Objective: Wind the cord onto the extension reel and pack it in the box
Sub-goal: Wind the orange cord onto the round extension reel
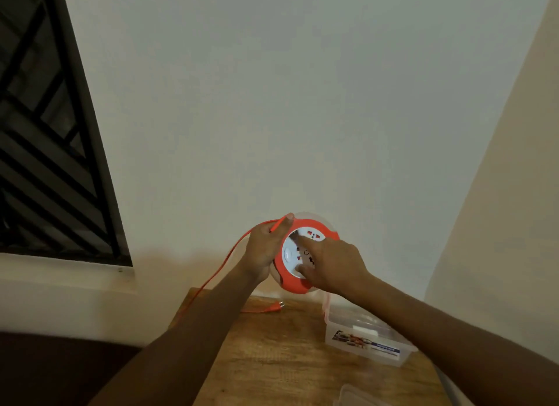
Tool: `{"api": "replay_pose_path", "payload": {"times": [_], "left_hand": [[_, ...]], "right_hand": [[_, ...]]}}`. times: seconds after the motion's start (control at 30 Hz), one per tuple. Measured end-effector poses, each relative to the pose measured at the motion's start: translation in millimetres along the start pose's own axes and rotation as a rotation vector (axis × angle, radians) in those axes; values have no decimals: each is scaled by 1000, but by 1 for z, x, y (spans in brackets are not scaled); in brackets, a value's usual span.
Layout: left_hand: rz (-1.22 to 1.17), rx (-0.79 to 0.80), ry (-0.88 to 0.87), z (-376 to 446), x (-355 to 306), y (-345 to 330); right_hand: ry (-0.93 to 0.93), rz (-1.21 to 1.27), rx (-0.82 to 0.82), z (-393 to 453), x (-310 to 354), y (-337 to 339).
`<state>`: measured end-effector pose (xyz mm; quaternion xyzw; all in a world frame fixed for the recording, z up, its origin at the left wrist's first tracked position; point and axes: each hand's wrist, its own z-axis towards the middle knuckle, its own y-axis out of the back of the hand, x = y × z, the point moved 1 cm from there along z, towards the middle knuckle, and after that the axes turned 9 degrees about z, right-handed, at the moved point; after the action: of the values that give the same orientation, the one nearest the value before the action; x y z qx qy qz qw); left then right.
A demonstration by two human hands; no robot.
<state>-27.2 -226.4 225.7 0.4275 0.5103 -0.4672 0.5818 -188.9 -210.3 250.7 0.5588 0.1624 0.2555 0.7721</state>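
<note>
The extension reel (302, 254), orange-rimmed with a white socket face, is held up in the air at the centre of the frame, above the far end of the wooden tabletop (272, 360) and in front of the pale wall (302, 103). Its left rim is gripped by the left hand (264, 251), whose fingers are curled round the edge, and the orange cord (230, 257) is pinned under the thumb. The white face is pressed by the right hand (334, 268), with its fingers stretched out flat on it. From the left hand the cord is seen falling down-left past the tabletop's edge, and the orange plug (273, 307) is lying on the tabletop below the reel. A clear plastic box (367, 336) with a printed label is set at the lower right, its lid (357, 395) lying near the bottom edge. A dark barred window (45, 133) is seen at the upper left.
</note>
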Motion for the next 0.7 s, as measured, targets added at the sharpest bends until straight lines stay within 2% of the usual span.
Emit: {"api": "replay_pose_path", "payload": {"times": [0.13,0.2,0.27,0.37,0.43,0.53,0.7], "left_hand": [[-8,-181,3,-3,10,-8],[56,-182,4,-3,14,-6],[39,-149,30,-1,15,-1],[14,-111,66,2,13,6],[52,-76,69,4,12,9],[70,2,71,3,11,11],[120,123,80,-1,14,15]], "right_hand": [[-519,952,-124,4,9,-18],[-598,1141,-79,0,15,-27],[-488,990,-39,-7,15,-31],[-173,314,-142,-16,3,-23],[91,28,-149,-19,-4,-15],[403,-150,6,-19,-11,-5],[679,-305,140,-12,-14,14]]}}
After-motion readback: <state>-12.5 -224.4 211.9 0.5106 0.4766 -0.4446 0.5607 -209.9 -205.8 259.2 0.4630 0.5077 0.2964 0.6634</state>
